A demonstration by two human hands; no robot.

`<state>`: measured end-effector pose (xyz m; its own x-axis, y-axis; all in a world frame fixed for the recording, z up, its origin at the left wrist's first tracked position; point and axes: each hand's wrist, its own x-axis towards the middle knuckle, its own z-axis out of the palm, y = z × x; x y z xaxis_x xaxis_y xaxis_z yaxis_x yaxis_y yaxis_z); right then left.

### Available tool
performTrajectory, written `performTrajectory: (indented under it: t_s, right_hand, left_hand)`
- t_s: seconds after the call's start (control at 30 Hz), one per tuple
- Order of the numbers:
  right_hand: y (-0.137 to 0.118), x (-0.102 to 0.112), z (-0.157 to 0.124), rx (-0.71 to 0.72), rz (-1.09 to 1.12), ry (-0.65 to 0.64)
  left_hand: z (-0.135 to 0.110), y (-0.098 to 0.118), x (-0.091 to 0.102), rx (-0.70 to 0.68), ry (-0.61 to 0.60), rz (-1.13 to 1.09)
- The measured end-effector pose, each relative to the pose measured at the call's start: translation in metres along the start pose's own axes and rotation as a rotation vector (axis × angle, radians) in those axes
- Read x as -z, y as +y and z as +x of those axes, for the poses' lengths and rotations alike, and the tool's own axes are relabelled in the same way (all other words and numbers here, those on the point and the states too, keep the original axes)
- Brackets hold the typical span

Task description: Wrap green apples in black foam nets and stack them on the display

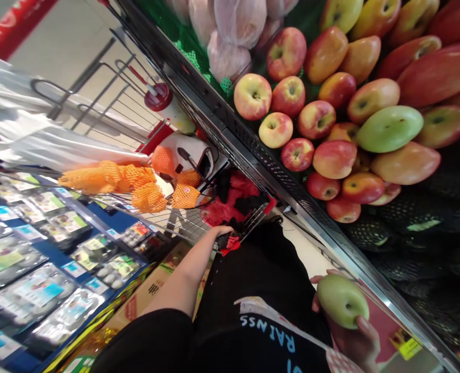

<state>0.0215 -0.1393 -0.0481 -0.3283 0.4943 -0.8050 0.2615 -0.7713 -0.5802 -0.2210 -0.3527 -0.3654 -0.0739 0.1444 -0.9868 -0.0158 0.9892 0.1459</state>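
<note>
A green apple (342, 300) sits in my right hand (356, 339), its fingers curled round the fruit beside the display's metal edge. My left hand (225, 231) is closed at the near rim of a wire shopping cart (175, 220), next to black and red cloth (233, 199); its fingertips are partly hidden. Inside the cart lie several fruits in orange foam nets (148, 197), a white bag (175, 145) and a bottle with a dark red lid (158, 97). Red and yellow apples (317, 119) are heaped on the display, with one pale green apple (390, 128) among them.
A black metal display edge (253, 150) runs diagonally between cart and fruit. Pale pink wrapped fruits (230, 52) lie at its top, dark netted produce (370, 233) at right. Wrapped food packs (58, 290) fill a blue shelf at left. A person in white clothing (31, 119) stands by the cart.
</note>
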Motion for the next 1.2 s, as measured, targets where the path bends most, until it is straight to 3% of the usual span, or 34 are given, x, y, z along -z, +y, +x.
performTrajectory:
  t_s: [0.1,0.2,0.43,0.6,0.83,1.0,1.2]
  right_hand:
    - [0.001,0.006,-0.004,-0.015,0.015,0.032]
    - [0.002,0.012,-0.006,-0.014,0.031,0.044]
    - [0.002,0.021,-0.009,0.003,0.067,0.002]
    - [-0.001,0.021,-0.015,0.046,0.056,-0.003]
    - [-0.006,0.03,-0.026,0.111,0.064,0.021]
    - [-0.003,0.032,-0.029,0.156,0.098,0.005]
    - [-0.005,0.029,-0.032,0.157,0.126,0.033]
  left_hand:
    - [0.004,0.001,-0.012,-0.001,-0.065,0.029]
    - [0.012,-0.003,-0.003,-0.011,-0.022,0.064]
    - [0.009,-0.021,0.034,-0.102,0.337,0.193]
    - [-0.004,-0.026,0.032,-0.127,0.509,0.249]
    - [-0.024,-0.017,0.028,-0.028,0.747,0.25]
    - [-0.03,-0.016,0.029,0.016,0.771,0.268]
    - [-0.035,-0.03,0.039,0.154,0.755,0.265]
